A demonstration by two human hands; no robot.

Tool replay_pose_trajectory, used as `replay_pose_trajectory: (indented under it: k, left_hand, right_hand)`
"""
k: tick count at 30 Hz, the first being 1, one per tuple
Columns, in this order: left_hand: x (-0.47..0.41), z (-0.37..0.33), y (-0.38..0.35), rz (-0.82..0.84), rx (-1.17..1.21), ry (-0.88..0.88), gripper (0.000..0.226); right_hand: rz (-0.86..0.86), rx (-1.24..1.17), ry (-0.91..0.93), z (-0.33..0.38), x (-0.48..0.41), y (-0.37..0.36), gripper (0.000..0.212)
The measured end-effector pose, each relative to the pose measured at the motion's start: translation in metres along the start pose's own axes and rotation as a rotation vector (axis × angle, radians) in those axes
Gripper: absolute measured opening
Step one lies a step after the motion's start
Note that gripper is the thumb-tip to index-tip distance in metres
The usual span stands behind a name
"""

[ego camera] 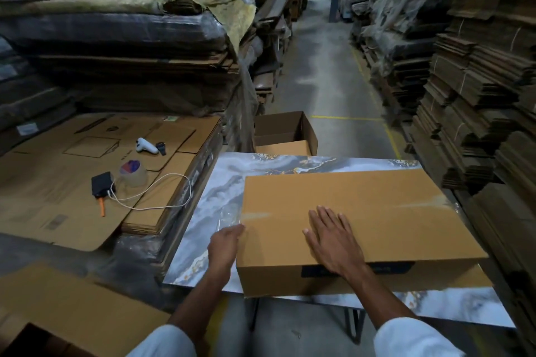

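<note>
**Both Hands on Closed Box at Near Edge of Bench**

The right hand point(333, 240) lies flat, palm down, on the top of the box point(377, 211), fingers straight and spread wide, holding nothing. The left hand point(224, 245) meets the left edge of the box with its back facing up. Whether its fingers are straight or curled cannot be told. Both forearms are bare below white sleeves.

The box is brown corrugated cardboard, low and rectangular, with its flaps closed. A clear glossy tape strip point(420, 204) runs along the top seam. A dark label point(400, 267) marks the near wall.

The box sits at the near edge of the bench point(220, 197), toward its right side. The bench top is smooth, with a grey marble pattern.
</note>
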State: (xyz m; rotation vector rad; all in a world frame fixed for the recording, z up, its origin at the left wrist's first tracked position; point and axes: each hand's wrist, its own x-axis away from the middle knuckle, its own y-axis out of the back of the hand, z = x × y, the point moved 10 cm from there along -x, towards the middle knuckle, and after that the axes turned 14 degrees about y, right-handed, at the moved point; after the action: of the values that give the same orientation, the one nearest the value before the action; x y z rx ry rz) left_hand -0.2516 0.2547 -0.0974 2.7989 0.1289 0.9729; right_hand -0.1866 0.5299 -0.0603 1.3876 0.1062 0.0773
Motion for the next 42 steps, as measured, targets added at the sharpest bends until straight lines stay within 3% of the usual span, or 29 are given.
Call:
replay_pose_trajectory:
  k: [2,4,7,9,12,15,17,18,20,22,24,27,32,38,42]
  left_hand:
    - [-0.011,0.016,-0.008,0.147,0.347,0.247,0.032]
    - [-0.016,0.014,-0.011,0.161,0.493,0.302,0.032]
    - [-0.015,0.004,-0.004,0.058,0.639,0.245,0.021]
    - [-0.017,0.014,-0.003,0.047,0.722,0.321,0.010]
    - [-0.015,0.029,-0.013,0.213,0.735,0.477,0.008]
    - [-0.019,0.031,-0.006,0.269,0.814,0.553,0.020]
    - [-0.030,0.023,0.010,0.139,0.609,0.421,0.034]
    - [-0.029,0.013,0.025,-0.027,0.382,0.283,0.040]
    - [-0.010,-0.028,0.039,-0.339,-0.073,-0.137,0.044]
    - [0.028,-0.065,0.011,-0.380,-0.387,-0.581,0.036]
    - [0.042,-0.067,-0.029,-0.250,-0.682,-0.796,0.027]
    - [0.037,-0.038,-0.069,-0.077,-0.978,-0.771,0.050]
    - [0.033,-0.020,-0.070,-0.046,-0.971,-0.718,0.103]
    - [0.039,-0.023,-0.062,-0.064,-0.860,-0.675,0.104]
    - [0.044,-0.026,-0.052,-0.036,-0.668,-0.676,0.092]
  right_hand:
    - [-0.002,0.003,-0.006,0.001,0.002,0.001,0.066]
    - [-0.004,0.007,-0.005,0.003,0.004,0.003,0.065]
    - [-0.027,-0.005,0.004,0.006,0.008,0.007,0.065]
    - [-0.037,-0.009,0.007,0.006,0.009,0.007,0.065]
    - [-0.030,-0.020,0.008,0.005,0.013,0.004,0.065]
    - [-0.023,-0.030,0.015,0.005,0.014,0.004,0.064]
    - [-0.030,-0.032,0.015,0.005,0.014,0.005,0.063]
    - [-0.040,-0.028,0.017,0.005,0.014,0.006,0.062]
    - [-0.075,-0.019,0.028,0.007,0.013,0.010,0.059]
    - [-0.104,-0.018,0.042,0.009,0.011,0.015,0.054]
    - [-0.110,-0.029,0.031,0.007,0.008,0.019,0.055]
    - [-0.079,-0.055,-0.020,-0.004,0.006,0.022,0.068]
    - [-0.050,-0.033,-0.037,-0.003,0.009,0.023,0.078]
    - [0.184,-0.030,-0.074,-0.012,0.005,0.012,0.097]
    - [0.052,0.071,-0.024,-0.010,-0.007,0.047,0.086]
